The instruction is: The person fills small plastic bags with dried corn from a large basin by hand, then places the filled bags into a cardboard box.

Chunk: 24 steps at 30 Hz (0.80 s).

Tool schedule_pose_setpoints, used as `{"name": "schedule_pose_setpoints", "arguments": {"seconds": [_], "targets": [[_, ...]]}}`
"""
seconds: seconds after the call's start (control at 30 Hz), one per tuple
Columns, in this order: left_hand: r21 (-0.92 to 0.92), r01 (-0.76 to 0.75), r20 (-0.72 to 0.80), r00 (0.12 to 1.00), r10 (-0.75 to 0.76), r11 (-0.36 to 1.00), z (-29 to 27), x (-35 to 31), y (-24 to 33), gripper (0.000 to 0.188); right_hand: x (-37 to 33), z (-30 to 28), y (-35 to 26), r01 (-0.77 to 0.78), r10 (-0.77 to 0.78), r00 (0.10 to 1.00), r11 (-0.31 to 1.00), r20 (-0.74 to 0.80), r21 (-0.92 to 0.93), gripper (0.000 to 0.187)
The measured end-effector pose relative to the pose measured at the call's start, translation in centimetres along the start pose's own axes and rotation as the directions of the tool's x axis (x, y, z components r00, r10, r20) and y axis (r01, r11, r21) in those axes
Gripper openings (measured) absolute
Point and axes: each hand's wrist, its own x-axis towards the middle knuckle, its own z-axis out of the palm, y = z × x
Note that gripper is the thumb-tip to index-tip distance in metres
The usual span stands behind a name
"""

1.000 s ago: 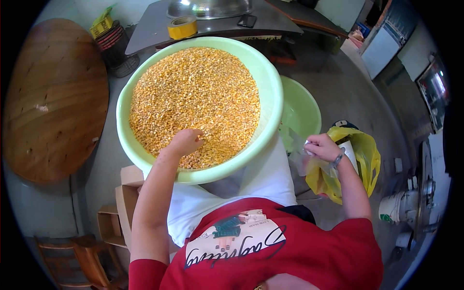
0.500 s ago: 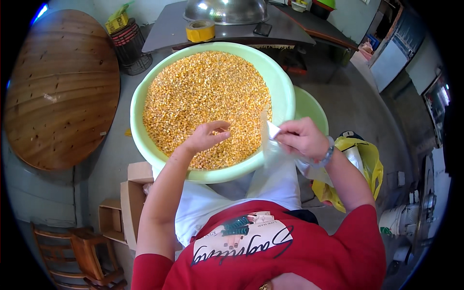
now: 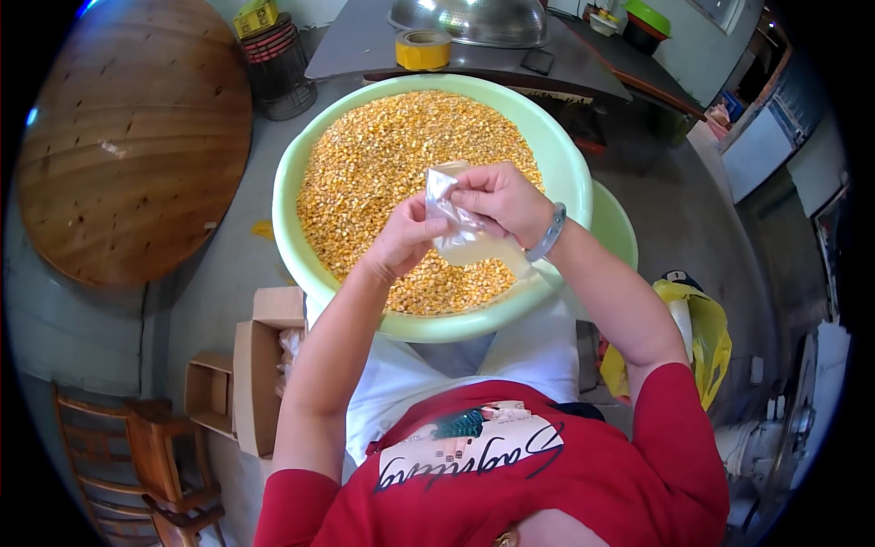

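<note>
Partly hidden behind fingers [image 3: 481, 179]: clear plastic bag [image 3: 467, 246].

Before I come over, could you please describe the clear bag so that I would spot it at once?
Find the big pale green tub in the middle, full of corn. Over the corn, the left hand and right hand hold the clear bag between them. It is colourless and in the hands, unlike the yellow bag at the right.
</note>
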Motion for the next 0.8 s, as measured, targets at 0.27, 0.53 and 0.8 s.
{"name": "schedule_pose_setpoints", "arguments": {"seconds": [0.27,0.53,0.8], "targets": [[0.248,0.090,-0.400,0.917,0.018,0.965,-4.8,-1.6,0.9,0.010,2.6,-2.1,4.7,-0.211,0.194,0.969,0.972,0.154,0.106,0.022],[0.486,0.244,-0.462,0.887,0.010,0.839,-4.0,-1.9,0.7,0.012,0.5,-6.5,6.9,-0.373,0.348,0.919,0.920,0.183,0.122,0.023],[0.647,0.357,-0.447,0.893,-0.045,0.674,-5.1,-1.2,-0.6,0.014,-0.9,-8.7,7.7,-0.332,0.333,0.916,0.942,0.223,-0.041,0.012]]}}
